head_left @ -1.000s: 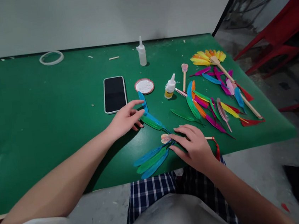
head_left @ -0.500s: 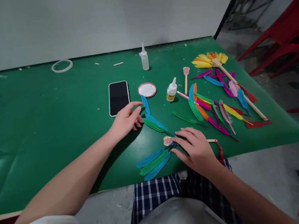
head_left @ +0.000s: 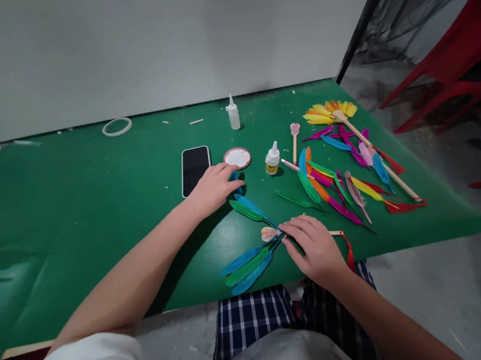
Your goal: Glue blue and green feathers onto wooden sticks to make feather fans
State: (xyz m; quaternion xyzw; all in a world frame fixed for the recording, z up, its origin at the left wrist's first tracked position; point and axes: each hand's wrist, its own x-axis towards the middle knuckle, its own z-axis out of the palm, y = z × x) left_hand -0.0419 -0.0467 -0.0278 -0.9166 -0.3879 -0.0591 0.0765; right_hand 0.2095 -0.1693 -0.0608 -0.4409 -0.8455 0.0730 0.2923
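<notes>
My left hand (head_left: 212, 190) reaches over a loose blue feather (head_left: 236, 176) and partly covers it, its fingers stretched out and its thumb apart. My right hand (head_left: 314, 246) is closed over a wooden stick (head_left: 335, 232), fingertips pressing by its pinkish heart-shaped head (head_left: 269, 233). From there, green feathers (head_left: 246, 209) and blue feathers (head_left: 242, 259) fan out to both sides, their quill ends under my right fingertips. A red tassel (head_left: 349, 252) hangs from the stick's other end. My right palm hides the stick's middle.
Beyond my left hand lie a phone (head_left: 195, 170) and a round lid with white paste (head_left: 237, 157). Two glue bottles stand upright, one yellow-labelled (head_left: 271, 159), one plain (head_left: 233, 115). Rightward are several loose feathers (head_left: 341, 204), a small heart-headed stick (head_left: 295, 140) and a yellow feather fan (head_left: 331, 113).
My left hand has moved right and over the loose blue feather, its fingers spreading across it. My right hand holds its place on the stick. The camera view has tilted slightly upward.
</notes>
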